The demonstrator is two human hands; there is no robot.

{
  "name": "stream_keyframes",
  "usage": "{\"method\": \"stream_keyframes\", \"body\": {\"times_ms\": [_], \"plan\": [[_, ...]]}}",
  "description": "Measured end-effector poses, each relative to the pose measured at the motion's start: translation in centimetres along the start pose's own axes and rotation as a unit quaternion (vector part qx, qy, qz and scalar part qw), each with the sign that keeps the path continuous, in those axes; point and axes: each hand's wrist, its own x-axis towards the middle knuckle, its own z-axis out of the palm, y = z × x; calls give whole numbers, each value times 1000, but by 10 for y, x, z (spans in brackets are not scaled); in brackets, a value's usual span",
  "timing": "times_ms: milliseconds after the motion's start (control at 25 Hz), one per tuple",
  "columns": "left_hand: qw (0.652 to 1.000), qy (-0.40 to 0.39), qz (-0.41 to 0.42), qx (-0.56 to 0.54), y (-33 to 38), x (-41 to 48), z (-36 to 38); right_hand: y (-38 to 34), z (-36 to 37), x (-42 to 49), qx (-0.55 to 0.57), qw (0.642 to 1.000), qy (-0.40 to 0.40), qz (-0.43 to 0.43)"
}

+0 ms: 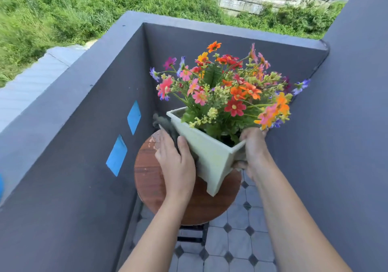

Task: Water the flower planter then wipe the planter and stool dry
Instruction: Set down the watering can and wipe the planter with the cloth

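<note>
Observed from the head view: the planter [212,158], a pale green rectangular trough, sits at frame centre, tilted with its long front wall facing the camera. Its near foot lies over the 3 o'clock part of the stool [151,179]. Whether that foot touches the seat cannot be told.

Multicoloured flowers [226,91] fill the planter and spread towards 12 and 2 o'clock above its rim.

The left hand [178,162] is at 9 o'clock of the planter. Its fingers are close to straight and laid flat, pressing a dark grey cloth [165,124] against the planter's left end, with the thumb on the front wall. The cloth bunches out beyond the fingertips towards 11 o'clock.

The right hand [255,152] is at 3 o'clock of the planter. Its fingers are curled round the right end, thumb up at the rim and fingertips showing under the wall: a firm grip.

The stool is round with a brown wood-grain seat on dark legs. A patch at 11 o'clock of the seat is worn pale.

Surroundings:
- Grey parapet wall [84,145] at 9 o'clock, carrying two blue patches [134,117].
- Grey tiled floor [239,242] with dark diamond insets at 6 o'clock.
- Green vegetation [63,9] beyond the wall at 11 o'clock
</note>
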Motion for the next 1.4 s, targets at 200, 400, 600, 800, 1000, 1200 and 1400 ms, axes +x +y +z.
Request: {"method": "stream_keyframes", "body": {"times_ms": [200, 400, 600, 800, 1000, 1200, 1400], "plan": [[996, -35, 63, -50, 25, -55, 5, 1, 9, 8, -4, 1000, 3, 19], [996, -5, -83, -15, -11, -16, 15, 4, 5, 12, 7, 999, -23, 28], [988, -34, -145, -35, -5, -41, 16, 4, 5, 26, 9, 1000, -7, 7], [998, -34, 8, -55, 21, -52, 11, 4, 6, 26, -17, 1000, -6, 15], [998, 56, -24, -14, -3, -5, 22, 9, 2, 24, -2, 1000, -20, 20], [991, -1, -127, -46, 9, 26, -2, 6, -11, 23, 22, 999, -42, 12], [995, -34, -72, -61, 25, 33, -17, 4, -19, 11, 22, 996, -75, 38]]}}
